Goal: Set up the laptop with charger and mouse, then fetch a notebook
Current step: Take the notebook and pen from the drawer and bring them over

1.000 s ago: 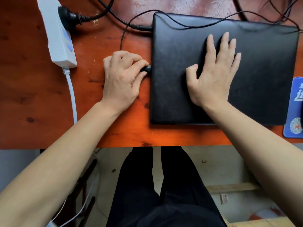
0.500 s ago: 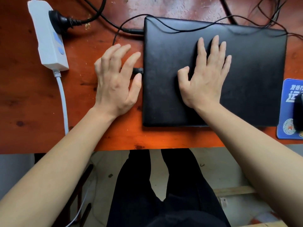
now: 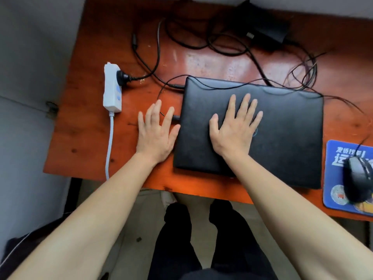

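While the laptop (image 3: 292, 138) lies closed and flat on the desk (image 3: 90, 138), a little toward 3 o'clock of its middle, we rest our right hand (image 3: 235, 130) palm-down on the lid, fingers straight and spread, gripping nothing. Our left hand (image 3: 156, 132) is open too, fanned on the wood at 9 o'clock of the laptop; whether its thumb touches the edge we cannot tell. Past its fingers a small black plug (image 3: 176, 117) sits in the laptop's 9 o'clock side, and a second connector (image 3: 177, 85) enters near the 10 o'clock corner. We judge the laptop stiff and fairly heavy, with a matte lid that should not slip. To open it we would lift the front edge at 6 o'clock with the fingertips, minding the thin cable (image 3: 222, 86) draped across the lid at 12 o'clock. The mouse (image 3: 361, 178) sits on its blue pad (image 3: 339, 199) at 4 o'clock, both cut off by the frame. A white power strip (image 3: 112, 89) lies at 10 o'clock. The charger brick (image 3: 270, 31) at 12 o'clock is dark and blurred, and we cannot trace which tangled lead runs from it. No notebook is in view.
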A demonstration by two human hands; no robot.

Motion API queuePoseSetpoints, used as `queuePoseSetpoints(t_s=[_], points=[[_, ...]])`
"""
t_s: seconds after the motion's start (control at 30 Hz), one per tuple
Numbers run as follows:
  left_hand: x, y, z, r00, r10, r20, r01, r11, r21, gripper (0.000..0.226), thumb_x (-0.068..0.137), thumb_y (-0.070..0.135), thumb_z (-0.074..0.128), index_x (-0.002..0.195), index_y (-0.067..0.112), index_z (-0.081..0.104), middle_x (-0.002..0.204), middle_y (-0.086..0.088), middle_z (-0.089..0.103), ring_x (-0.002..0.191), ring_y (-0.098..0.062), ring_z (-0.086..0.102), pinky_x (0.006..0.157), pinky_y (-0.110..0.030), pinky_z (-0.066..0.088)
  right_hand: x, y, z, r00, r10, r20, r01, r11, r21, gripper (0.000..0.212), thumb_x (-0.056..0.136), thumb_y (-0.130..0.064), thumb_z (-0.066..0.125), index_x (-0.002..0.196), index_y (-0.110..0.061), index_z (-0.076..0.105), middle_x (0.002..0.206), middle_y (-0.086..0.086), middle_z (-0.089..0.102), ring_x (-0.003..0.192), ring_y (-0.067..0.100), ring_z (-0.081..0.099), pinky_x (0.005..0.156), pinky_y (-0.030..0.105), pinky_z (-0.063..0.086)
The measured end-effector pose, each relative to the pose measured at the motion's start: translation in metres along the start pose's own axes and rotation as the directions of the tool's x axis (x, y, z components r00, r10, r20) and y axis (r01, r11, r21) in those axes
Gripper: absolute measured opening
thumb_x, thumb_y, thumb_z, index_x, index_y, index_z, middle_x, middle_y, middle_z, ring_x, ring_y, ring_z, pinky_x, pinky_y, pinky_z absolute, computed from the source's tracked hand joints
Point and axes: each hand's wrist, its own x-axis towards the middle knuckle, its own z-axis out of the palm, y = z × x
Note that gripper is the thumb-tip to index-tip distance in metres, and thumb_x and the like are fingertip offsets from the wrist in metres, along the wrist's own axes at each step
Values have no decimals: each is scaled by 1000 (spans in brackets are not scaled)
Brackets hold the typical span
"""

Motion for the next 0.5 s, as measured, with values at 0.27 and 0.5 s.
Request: queuePoseSetpoints(t_s=[0.27, 0.5], points=[[-71, 34, -95, 907, -401, -128, 407, 913, 29, 64, 99, 59, 20, 152, 24, 29, 162, -17, 16, 148, -37, 16, 111, -68, 25, 19, -11, -59, 958, -130, 255, 63, 965, 256, 82, 97, -65, 29, 162, -16, 12, 166, 26, 0, 154, 40, -3, 124, 57, 5], [-156, 11, -222, 619, -648, -445, 729, 685, 17, 66, 98, 63, 19, 153, 27, 25, 161, -18, 18, 146, -42, 21, 109, -70, 27, -6, -143, -172, 800, -594, -87, 554, 675, 488, 77, 96, -67, 35, 159, -24, 25, 167, 23, 9, 154, 39, 10, 123, 53, 15]])
